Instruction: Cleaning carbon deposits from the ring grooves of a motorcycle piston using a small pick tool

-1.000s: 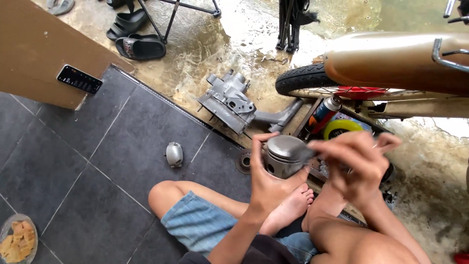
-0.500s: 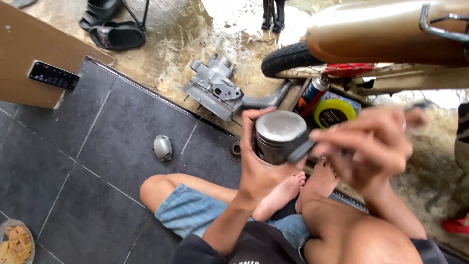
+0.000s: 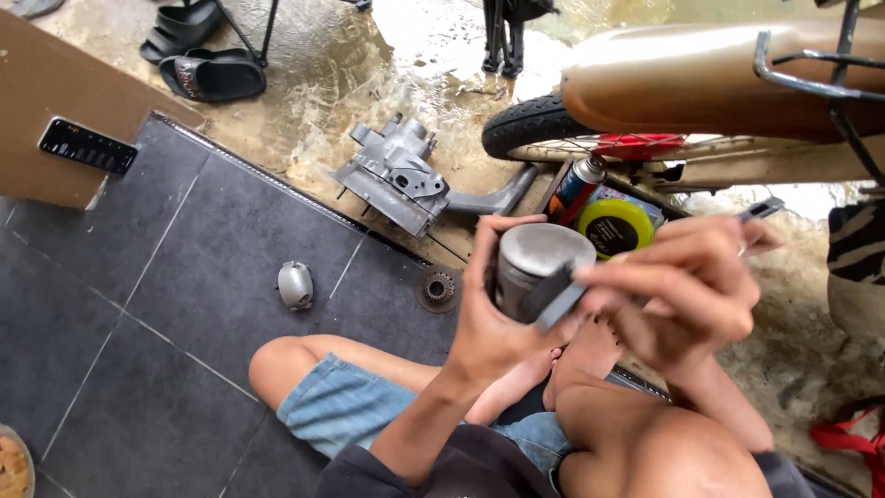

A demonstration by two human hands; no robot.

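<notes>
My left hand [image 3: 493, 323] grips a grey metal piston [image 3: 535, 263] from its left side, crown turned up. My right hand [image 3: 687, 295] holds a small dark flat piece [image 3: 553, 295] pressed against the piston's side, and a thin grey tool [image 3: 761, 210] sticks out past its fingers. Both hands are raised above my crossed bare legs [image 3: 590, 424].
An engine casing [image 3: 392, 175] lies on wet concrete beyond the tiles. A small sprocket [image 3: 438, 289] and a rounded metal cover [image 3: 295, 284] rest on dark tiles. A spray can [image 3: 573, 189], a yellow-rimmed tin [image 3: 614, 226], a motorbike wheel [image 3: 535, 124] and sandals [image 3: 198, 65] stand further off.
The view has tilted and shifted slightly. Both hands stay on the piston, and my right hand has slid the dark piece along its side.
</notes>
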